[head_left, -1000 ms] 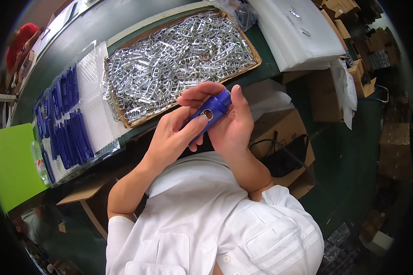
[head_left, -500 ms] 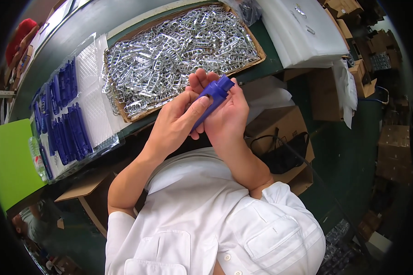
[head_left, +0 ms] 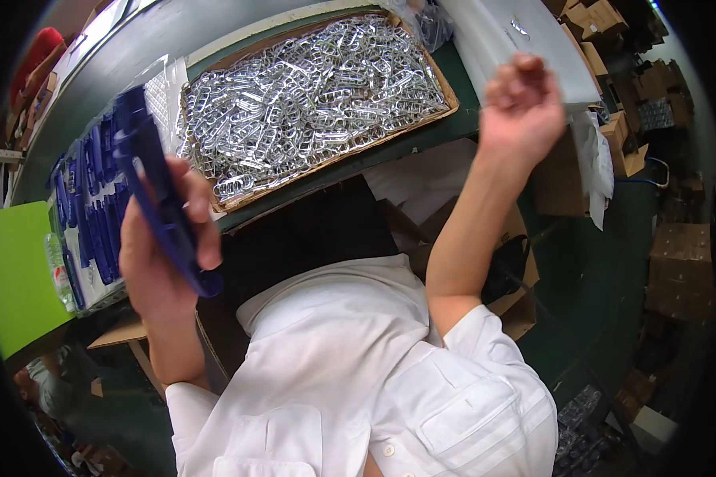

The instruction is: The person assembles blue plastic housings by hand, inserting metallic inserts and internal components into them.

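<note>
My left hand (head_left: 157,266), at the left, is closed around a long dark-blue plastic handle part (head_left: 145,151). The part stands tilted with its hollow, ribbed inside showing and its narrow end down by my fingers. My right hand (head_left: 521,99) is raised at the right, in front of a white foam stack (head_left: 485,40). Its fingers curl but are smeared by motion, so whether they hold anything is unclear. Between the hands lies a shallow cardboard tray (head_left: 338,176) heaped with shiny metal clips (head_left: 310,103). A small metal piece (head_left: 519,28) rests on the foam.
More blue plastic parts (head_left: 95,215) lie in rows at the left, partly behind my left hand. Beside them are a clear bottle (head_left: 59,274) and a bright green panel (head_left: 12,278). Cardboard boxes (head_left: 680,266) stand at the right; a person in red (head_left: 44,56) is at the far left.
My hands were together around the blue part and have parted. The left carried the part left, turning its hollow side into view. The right moved right and up to the foam stack.
</note>
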The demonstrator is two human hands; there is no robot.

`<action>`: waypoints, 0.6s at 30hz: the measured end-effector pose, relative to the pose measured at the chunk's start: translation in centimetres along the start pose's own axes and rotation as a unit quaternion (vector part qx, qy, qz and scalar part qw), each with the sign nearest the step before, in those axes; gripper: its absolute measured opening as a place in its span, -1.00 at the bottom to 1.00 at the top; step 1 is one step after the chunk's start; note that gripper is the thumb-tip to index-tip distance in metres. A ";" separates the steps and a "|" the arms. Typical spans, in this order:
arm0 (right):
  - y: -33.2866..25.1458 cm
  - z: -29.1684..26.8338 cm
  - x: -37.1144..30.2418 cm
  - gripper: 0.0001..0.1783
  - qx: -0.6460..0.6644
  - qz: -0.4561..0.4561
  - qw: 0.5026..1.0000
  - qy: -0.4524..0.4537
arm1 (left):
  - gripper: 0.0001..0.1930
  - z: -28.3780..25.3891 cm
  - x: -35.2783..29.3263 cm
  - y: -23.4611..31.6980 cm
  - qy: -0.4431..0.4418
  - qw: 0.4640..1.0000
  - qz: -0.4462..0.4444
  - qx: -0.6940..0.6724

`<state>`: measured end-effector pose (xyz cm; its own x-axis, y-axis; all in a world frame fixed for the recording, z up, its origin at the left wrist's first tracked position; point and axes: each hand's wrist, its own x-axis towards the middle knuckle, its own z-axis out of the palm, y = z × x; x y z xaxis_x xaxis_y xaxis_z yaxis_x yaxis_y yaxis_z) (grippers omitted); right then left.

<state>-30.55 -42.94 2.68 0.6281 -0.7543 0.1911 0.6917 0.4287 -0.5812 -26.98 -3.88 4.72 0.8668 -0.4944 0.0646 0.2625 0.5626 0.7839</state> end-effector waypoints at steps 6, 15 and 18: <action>-5.4 -8.5 16.3 -0.57 -0.742 -0.374 0.545 0.110 | -0.42 -3.8 -2.5 1.5 0.021 0.996 -0.076 -0.046; 3.8 -1.7 1.5 -0.83 -0.729 -0.140 0.636 -0.209 | -0.33 -6.4 -5.3 -1.8 0.081 0.983 -0.113 -0.119; 6.5 -2.2 0.7 -0.79 -0.778 -0.127 0.524 -0.322 | -0.32 -6.9 -5.5 -2.8 0.082 0.980 -0.115 -0.139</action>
<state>-26.42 -41.78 -2.72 0.9231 -0.1490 0.3546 -0.0307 -0.9475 -0.3183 -29.55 1.81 -2.12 0.8223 -0.5282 -0.2118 0.5438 0.6193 0.5664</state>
